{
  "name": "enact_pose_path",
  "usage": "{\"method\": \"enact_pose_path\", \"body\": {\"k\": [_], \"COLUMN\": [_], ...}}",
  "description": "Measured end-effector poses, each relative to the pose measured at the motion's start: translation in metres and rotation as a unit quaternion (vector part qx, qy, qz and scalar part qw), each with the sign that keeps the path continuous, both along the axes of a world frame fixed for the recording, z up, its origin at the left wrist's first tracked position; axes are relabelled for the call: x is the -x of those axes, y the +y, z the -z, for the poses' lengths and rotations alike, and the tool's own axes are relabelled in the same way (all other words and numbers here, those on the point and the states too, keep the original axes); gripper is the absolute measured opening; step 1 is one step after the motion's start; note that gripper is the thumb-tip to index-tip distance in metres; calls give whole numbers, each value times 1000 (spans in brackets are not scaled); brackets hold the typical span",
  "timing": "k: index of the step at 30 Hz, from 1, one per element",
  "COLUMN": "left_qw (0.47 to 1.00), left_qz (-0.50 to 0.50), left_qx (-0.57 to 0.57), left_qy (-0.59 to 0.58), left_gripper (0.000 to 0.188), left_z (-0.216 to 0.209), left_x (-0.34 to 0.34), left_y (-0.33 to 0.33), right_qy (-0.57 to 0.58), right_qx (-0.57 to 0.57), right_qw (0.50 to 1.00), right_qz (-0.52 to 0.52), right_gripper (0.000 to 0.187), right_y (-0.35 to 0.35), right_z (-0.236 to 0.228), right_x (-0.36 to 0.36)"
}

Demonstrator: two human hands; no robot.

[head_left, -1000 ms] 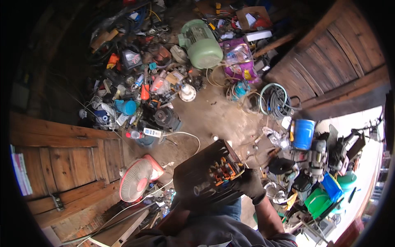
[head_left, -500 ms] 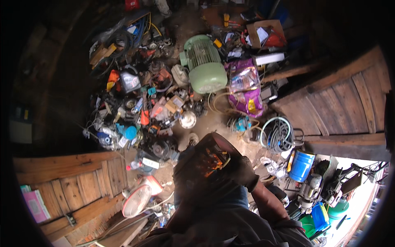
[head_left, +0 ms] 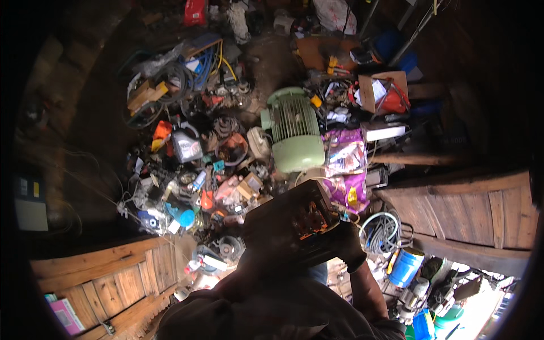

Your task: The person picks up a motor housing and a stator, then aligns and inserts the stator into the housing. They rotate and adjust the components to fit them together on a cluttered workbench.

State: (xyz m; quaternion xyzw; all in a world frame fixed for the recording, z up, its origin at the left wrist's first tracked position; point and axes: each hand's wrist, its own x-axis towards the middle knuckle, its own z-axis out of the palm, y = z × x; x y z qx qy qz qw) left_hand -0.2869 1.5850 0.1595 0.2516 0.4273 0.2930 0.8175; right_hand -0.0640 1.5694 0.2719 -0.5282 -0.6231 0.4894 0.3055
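Note:
Before my body I hold a dark box-shaped device. Orange and reddish parts show on its right end. My right hand, in a dark glove, grips that end from the right, its fingers partly lost in shadow. My left forearm reaches toward the device's near left side. The left hand itself cannot be made out in the dark there. Just beyond the device, a large green electric motor lies on the floor, with a purple printed bag along its right side.
Jumbled parts and a grey jug cover the floor at left. Coiled hose and a blue drum stand at right. Wooden plank panels flank both sides. Farther off lie a cardboard box and coiled cables.
The device has been raised and turned, so its top now faces up more broadly. My right hand stays on it. The view has tilted upward, bringing more of the far floor in.

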Motion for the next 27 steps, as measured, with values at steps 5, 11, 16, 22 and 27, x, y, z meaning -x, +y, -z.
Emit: {"method": "enact_pose_path", "body": {"k": [5,11,16,22,27], "left_qw": [999,999,999,999,997], "left_qz": [-15,-19,5,42,62], "left_qx": [-16,-9,-23,-29,-34], "left_qy": [28,27,22,9,-7], "left_gripper": [35,35,34,34,34], "left_z": [-17,-22,-31,-13,17], "left_x": [-10,-18,-23,-5,31], "left_y": [70,133,213,324,460], "right_qy": [-120,49,-32,-48,-152], "right_qx": [-127,-27,-2,41,-69], "right_qw": [985,991,988,976,967], "right_qz": [10,118,148,206,194], "right_gripper": [19,14,19,20,19], "right_y": [60,108,148,234,350], "right_z": [38,7,-24,-32,2], "right_x": [-19,-33,-35,2,49]}}
